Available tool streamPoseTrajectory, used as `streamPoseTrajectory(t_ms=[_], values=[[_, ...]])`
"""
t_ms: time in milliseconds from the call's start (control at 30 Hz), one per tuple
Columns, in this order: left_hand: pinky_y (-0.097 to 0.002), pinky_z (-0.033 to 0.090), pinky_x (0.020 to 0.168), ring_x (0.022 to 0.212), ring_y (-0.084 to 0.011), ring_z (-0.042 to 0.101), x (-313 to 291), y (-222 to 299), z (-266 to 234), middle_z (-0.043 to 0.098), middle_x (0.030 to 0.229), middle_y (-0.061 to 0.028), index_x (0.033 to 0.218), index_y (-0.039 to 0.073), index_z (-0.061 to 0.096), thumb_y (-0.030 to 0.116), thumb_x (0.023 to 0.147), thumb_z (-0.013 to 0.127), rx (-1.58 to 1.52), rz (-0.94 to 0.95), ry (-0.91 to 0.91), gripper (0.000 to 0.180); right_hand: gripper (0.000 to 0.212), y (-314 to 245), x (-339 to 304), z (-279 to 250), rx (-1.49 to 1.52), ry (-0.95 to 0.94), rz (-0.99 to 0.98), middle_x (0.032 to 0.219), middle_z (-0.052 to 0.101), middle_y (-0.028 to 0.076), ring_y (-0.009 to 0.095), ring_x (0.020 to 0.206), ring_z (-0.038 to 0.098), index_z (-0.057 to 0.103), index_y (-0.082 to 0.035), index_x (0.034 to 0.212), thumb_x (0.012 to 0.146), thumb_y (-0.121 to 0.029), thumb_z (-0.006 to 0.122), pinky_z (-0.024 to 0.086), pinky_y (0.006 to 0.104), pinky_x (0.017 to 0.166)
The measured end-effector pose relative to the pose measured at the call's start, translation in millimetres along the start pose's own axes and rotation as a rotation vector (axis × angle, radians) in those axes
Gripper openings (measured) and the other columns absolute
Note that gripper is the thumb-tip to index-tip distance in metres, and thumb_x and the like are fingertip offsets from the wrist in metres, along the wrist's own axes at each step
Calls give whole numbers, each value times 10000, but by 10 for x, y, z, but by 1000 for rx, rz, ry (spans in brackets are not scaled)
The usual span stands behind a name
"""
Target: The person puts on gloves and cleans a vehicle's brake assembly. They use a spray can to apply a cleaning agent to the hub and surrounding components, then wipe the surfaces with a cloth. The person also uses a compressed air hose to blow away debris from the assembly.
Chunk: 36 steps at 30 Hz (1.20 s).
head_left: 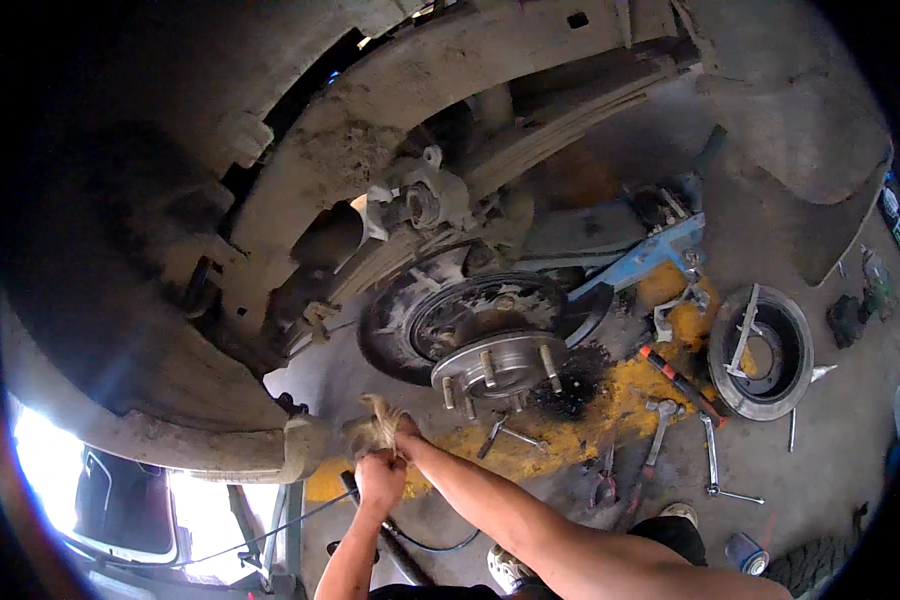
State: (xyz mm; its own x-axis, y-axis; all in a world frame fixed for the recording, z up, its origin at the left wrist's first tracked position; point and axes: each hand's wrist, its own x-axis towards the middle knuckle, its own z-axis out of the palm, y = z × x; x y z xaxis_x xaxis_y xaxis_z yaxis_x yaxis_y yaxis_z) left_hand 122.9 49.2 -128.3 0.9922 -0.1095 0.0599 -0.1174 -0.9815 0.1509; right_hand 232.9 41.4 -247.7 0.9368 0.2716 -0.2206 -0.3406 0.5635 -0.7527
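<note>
Below the wheel arch, my hands are close together at the left of the wheel hub. My left hand (380, 478) is closed at the lower edge of a tan cloth work glove (378, 422), which is smeared by motion. Just above it my right hand (407, 438) is against the same glove, its fingers largely hidden. To the right, a bare wheel hub (505, 362) with several studs sticks out in front of a rusty, dark backing plate (440, 315). Above that hangs a grey metal knuckle-like part (425, 200).
A brake drum (763, 400) lies on the floor at right, a caliper gauge (746, 330) across it. Nearby are a hammer (658, 430), an orange-and-black bar (682, 385), a ratchet wrench (712, 465), pliers (606, 482) and a can (746, 552). A blue jack (650, 258) reaches under the vehicle.
</note>
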Motion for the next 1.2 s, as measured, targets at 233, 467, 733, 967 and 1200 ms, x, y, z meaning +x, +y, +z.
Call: streamPoseTrajectory(t_ms=[233,467,733,967,1200], values=[[-448,473,561,578,-372,605,-82,-23,47,594,607,-193,651,19,605,168,741,635,-35,-81,96,177,418,-295,-157,66,-829,-2,-72,921,655,140,226,737,634,522,-60,1158,925,-407,520,516,385,618],[-492,488,614,696,-408,643,434,-253,97,659,715,-204,704,8,594,187,735,661,110,-178,445,193,547,-334,237,365,-187,-184,-310,1056,645,167,270,820,646,416,-101,1352,920,-429,487,513,412,675],[-457,527,625,640,-379,674,126,61,91,647,657,-243,778,-65,675,246,873,520,-317,-438,-266,360,619,-713,138,-2,675,-791,-40,1285,544,78,273,1134,521,414,-264,1402,907,-627,334,401,474,877],[-482,513,659,724,-386,644,270,443,-240,662,797,-174,806,65,639,212,706,659,291,-12,283,179,711,-553,6,174,317,-348,157,1358,492,56,301,1148,493,410,-224,1419,870,-675,397,324,522,999],[-417,461,484,557,-337,553,200,670,-88,548,703,-85,676,105,549,82,561,621,125,509,445,138,622,-700,-172,13,172,-254,8,1328,513,62,265,1143,513,445,-192,1390,892,-564,462,381,441,959]])
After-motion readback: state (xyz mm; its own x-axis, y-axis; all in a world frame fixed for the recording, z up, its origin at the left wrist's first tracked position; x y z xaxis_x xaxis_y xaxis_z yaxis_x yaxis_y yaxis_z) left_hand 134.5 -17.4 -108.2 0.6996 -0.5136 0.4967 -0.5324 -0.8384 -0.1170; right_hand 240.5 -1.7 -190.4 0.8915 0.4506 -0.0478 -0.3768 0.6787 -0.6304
